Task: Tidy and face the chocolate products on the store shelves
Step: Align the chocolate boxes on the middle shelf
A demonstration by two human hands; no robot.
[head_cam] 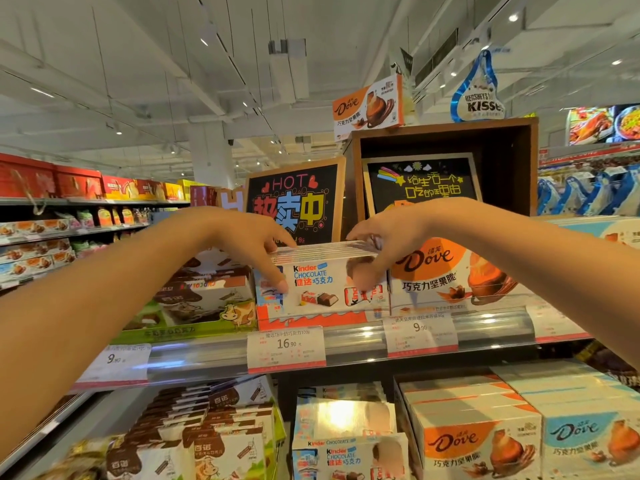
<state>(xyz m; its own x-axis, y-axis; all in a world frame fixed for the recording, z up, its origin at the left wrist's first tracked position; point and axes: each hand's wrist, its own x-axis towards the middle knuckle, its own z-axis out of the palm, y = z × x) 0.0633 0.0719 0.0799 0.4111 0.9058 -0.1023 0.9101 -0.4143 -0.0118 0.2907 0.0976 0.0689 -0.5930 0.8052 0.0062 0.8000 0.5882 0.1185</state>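
Head view, centre of the frame: both hands reach onto the upper shelf [346, 344] and clasp a row of Kinder chocolate boxes [322, 284] standing upright, front face toward the camera. The left hand [258, 245] curls over the row's left end, fingers on the box tops and thumb pressing the front panel. The right hand [377, 245] grips the right end the same way, thumb low on the front face; how far its fingers wrap behind the row is hard to say. The hands are apart, one at each end of the row.

Just right of the Kinder boxes, touching them, stands an orange Dove box [450, 271]. To the left sits a green display tray with a cow picture [207, 306]. A price tag reading 16.90 [286, 348] hangs on the shelf rail below the Kinder row. Behind, at upper centre, a black "HOT" sign [294, 199] stands. Lower frame: the shelf beneath holds more Kinder packs [346, 455] and Dove cartons [478, 441].
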